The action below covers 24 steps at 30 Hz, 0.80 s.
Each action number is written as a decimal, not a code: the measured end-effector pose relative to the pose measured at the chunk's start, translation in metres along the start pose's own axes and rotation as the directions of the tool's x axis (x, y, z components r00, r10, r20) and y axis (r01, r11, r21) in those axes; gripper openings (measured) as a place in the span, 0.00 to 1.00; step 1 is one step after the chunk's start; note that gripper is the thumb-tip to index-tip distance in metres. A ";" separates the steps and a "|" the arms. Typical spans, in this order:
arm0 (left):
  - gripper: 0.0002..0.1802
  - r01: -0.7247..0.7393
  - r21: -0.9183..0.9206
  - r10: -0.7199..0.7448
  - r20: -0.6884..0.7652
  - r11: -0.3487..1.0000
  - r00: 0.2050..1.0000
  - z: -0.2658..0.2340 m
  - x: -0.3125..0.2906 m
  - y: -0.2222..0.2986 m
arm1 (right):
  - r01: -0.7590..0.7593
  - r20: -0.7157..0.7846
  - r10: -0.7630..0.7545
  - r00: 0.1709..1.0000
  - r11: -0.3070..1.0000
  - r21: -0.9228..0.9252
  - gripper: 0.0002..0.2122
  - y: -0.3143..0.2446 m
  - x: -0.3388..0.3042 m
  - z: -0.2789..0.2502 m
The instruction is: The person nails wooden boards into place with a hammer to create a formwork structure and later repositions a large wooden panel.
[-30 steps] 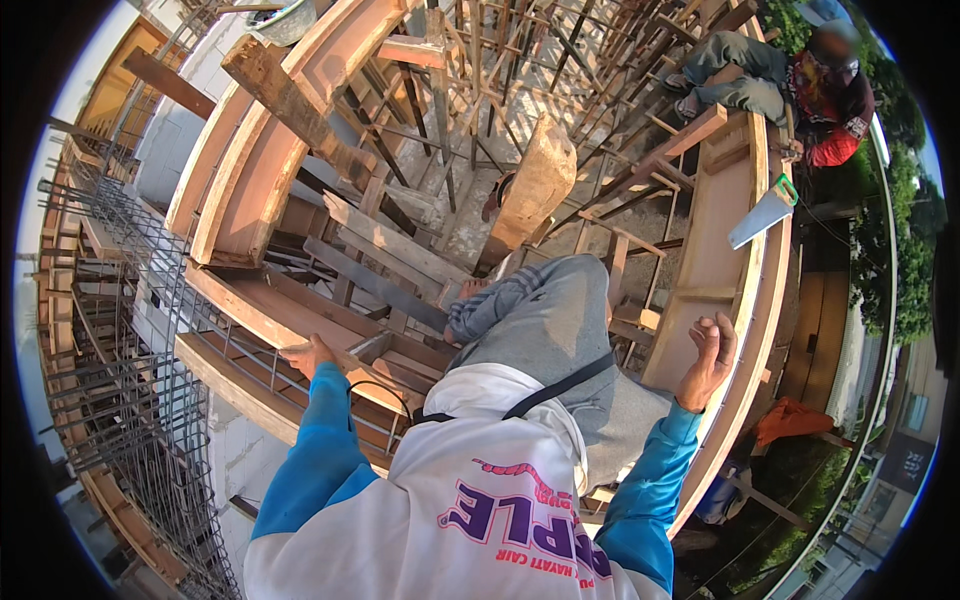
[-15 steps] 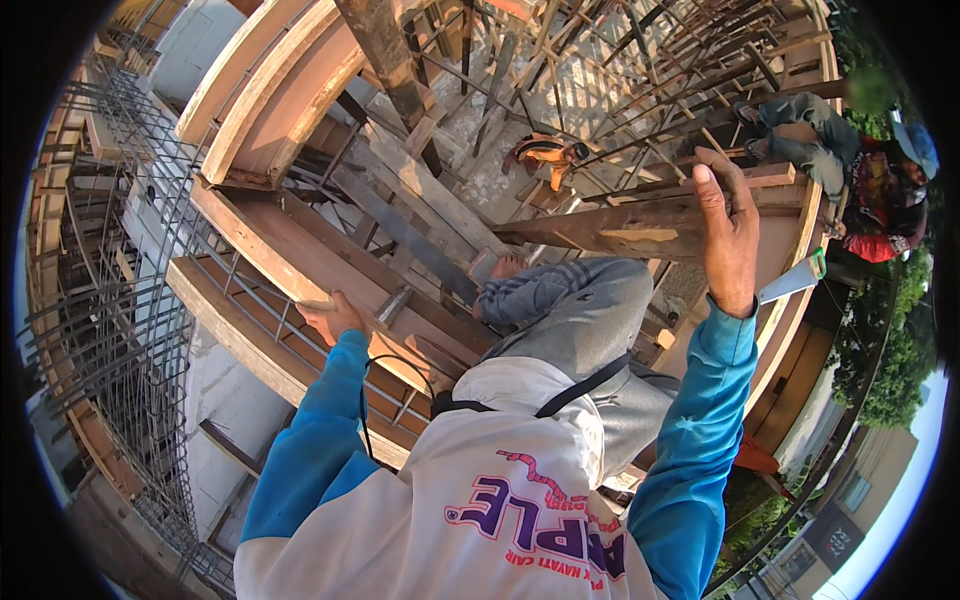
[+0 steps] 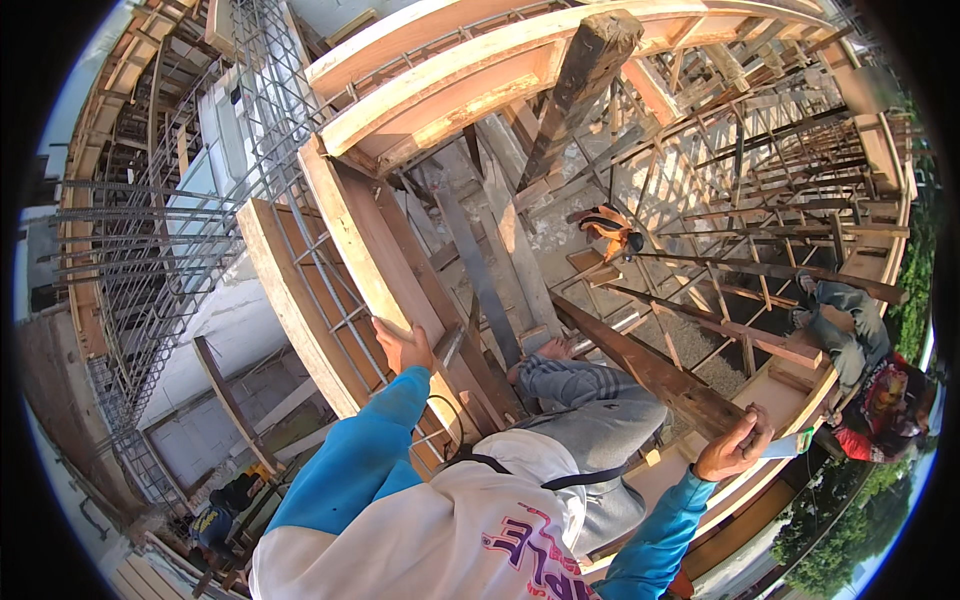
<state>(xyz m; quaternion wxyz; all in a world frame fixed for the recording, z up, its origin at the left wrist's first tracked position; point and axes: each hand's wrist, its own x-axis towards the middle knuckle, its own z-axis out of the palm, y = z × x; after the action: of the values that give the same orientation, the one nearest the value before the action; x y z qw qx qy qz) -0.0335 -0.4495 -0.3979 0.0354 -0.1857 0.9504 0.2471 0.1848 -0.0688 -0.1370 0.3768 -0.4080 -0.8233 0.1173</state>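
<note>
- a left hand (image 3: pixel 404 347) is gripping the top edge of a timber formwork board (image 3: pixel 354 250) running along the worker's left.
- the board is looking heavy, stiff and rough, its upper edge likely offering the best hold.
- the right hand (image 3: pixel 735 445) is hanging half-open beside a handsaw (image 3: pixel 783 446), contact unclear.
- a dark timber beam (image 3: pixel 650 370) is crowding the knee.

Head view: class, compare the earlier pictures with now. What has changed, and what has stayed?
The right hand rose, then came down; it now appears beside the handsaw, contact unclear. The camera has turned, so the scene has swung clockwise in the picture. The left hand stays on the edge of the wooden board.
</note>
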 end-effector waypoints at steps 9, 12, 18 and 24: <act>0.49 0.114 0.022 -0.115 0.066 0.993 0.991 -0.010 0.000 0.018 | -0.048 -0.055 0.044 0.998 0.996 -0.072 0.14 -0.002 0.003 0.007; 0.49 0.073 0.031 -0.074 0.037 0.997 0.997 -0.004 0.000 0.014 | -0.083 -0.129 0.079 0.988 0.996 -0.023 0.15 -0.009 0.002 0.008; 0.50 0.105 0.056 -0.109 0.065 0.993 0.992 -0.007 0.001 0.011 | -0.128 0.013 0.128 0.992 0.992 -0.014 0.15 0.001 -0.003 -0.006; 0.49 0.079 0.095 -0.086 0.075 0.992 0.993 -0.002 0.003 0.016 | -0.341 -0.064 0.351 0.934 0.931 0.129 0.13 -0.002 -0.010 -0.002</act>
<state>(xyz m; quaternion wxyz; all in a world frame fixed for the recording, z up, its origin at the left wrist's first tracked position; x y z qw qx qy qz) -0.0423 -0.4389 -0.3898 0.0915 -0.2134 0.9501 0.2085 0.1889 -0.0774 -0.1401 0.4083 -0.5289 -0.7133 0.2116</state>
